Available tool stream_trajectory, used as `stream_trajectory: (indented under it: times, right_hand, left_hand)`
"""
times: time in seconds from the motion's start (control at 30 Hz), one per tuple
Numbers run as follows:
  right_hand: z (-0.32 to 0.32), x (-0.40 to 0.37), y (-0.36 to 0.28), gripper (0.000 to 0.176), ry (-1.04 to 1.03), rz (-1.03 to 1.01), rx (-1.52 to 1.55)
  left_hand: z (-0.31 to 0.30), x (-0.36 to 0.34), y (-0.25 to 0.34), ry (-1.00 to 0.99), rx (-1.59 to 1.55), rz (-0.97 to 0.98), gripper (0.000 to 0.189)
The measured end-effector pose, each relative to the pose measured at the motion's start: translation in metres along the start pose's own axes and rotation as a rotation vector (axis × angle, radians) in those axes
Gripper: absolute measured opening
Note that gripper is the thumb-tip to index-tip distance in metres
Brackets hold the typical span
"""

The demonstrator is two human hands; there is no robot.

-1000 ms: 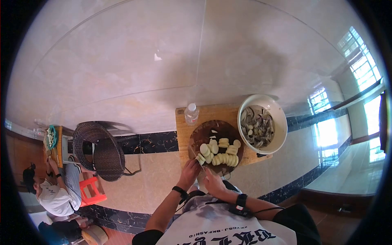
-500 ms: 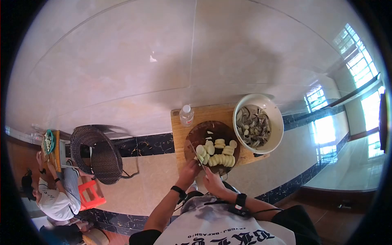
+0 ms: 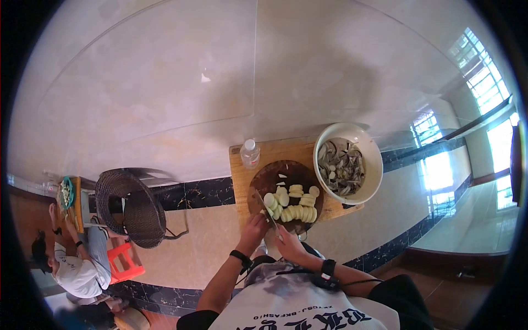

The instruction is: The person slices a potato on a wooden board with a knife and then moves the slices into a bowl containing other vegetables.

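My right hand (image 3: 291, 246) is closed round the handle of a kitchen knife (image 3: 266, 207), whose blade points up and left across the near left edge of a round dark chopping board (image 3: 275, 168). Just left of the blade, my left hand (image 3: 253, 228) has its fingers curled at the board's edge, with a pale piece of vegetable at the fingertips, mostly hidden. Right of the knife, pale round vegetable slices (image 3: 297, 213) lie in overlapping rows and small stacks. A few small white scraps lie further back on the board.
The board rests on a wooden table (image 3: 238, 179). A clear bottle with a white cap (image 3: 250, 154) stands at its back left; a white basin (image 3: 374, 186) of dark-edged strips is at the right. Leftward are a wicker chair (image 3: 144, 220), a red stool (image 3: 124, 263) and a seated person (image 3: 82, 275).
The view has shifted very slightly. My right hand and the knife have moved a little; my left hand stays at the board's edge. The slices keep nearly the same layout.
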State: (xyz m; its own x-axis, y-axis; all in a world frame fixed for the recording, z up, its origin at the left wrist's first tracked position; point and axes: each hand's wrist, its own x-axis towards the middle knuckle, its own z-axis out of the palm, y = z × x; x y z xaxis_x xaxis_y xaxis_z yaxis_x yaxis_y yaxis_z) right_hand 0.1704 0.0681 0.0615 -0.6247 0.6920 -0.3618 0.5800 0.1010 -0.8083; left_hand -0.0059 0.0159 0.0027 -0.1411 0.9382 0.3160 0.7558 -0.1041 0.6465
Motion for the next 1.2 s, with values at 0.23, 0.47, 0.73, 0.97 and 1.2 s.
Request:
stream_trajectory:
  times: [0.23, 0.47, 0.73, 0.97, 1.2]
  right_hand:
    - [-0.007, 0.008, -0.021, 0.055, -0.042, 0.073, -0.002]
    - [-0.004, 0.006, -0.008, 0.054, -0.007, 0.060, -0.022]
    - [0.000, 0.004, -0.004, 0.054, -0.012, -0.002, -0.001]
    - [0.008, 0.017, -0.013, 0.055, -0.070, 0.056, 0.023]
    - [0.009, 0.007, -0.012, 0.053, -0.031, 0.007, 0.005]
  left_hand:
    - [-0.004, 0.007, -0.002, -0.044, -0.020, -0.002, 0.020]
    - [0.003, 0.003, -0.006, -0.008, -0.042, -0.025, 0.020]
    - [-0.004, -0.001, -0.013, -0.078, -0.027, -0.009, 0.019]
    - [-0.001, -0.008, -0.021, -0.057, -0.091, -0.117, 0.024]
    - [-0.002, -0.006, -0.011, -0.002, -0.116, -0.148, 0.023]
